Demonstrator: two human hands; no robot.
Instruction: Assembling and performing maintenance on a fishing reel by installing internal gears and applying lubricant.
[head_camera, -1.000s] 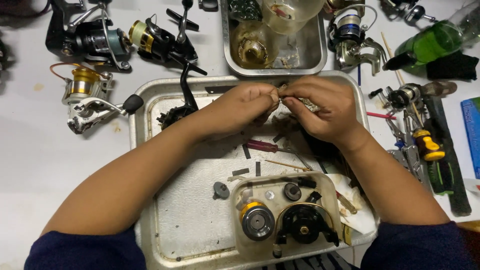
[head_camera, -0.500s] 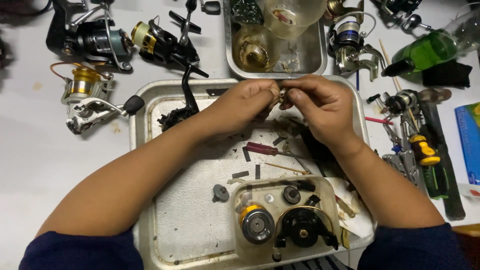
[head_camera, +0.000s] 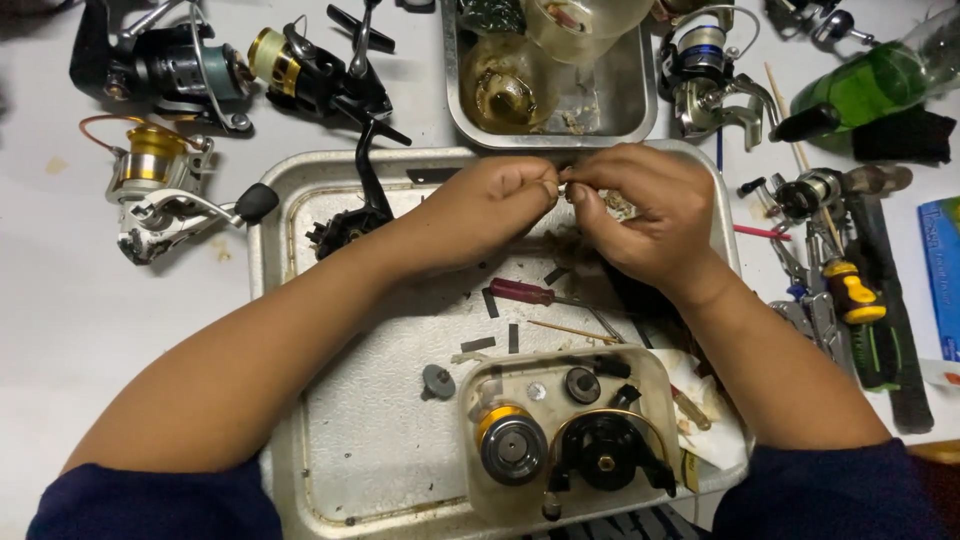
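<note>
Over the far edge of the dented silver metal tray (head_camera: 300, 300), the left hand (head_camera: 495, 205) and right hand (head_camera: 640, 215) meet fingertip to fingertip, both pinched on a tiny metal part (head_camera: 563, 188), mostly hidden. It looks light, stiff and easy to drop, best gripped by its ends. Nearer on the tray lies a red-handled screwdriver (head_camera: 520, 292), then a clear plastic tub (head_camera: 570, 435) of reel parts

A silver metal tray (head_camera: 300, 330) carries a red-handled screwdriver (head_camera: 520, 292), beside a green bottle (head_camera: 880, 80) and dark blue sleeves (head_camera: 160, 500).
</note>
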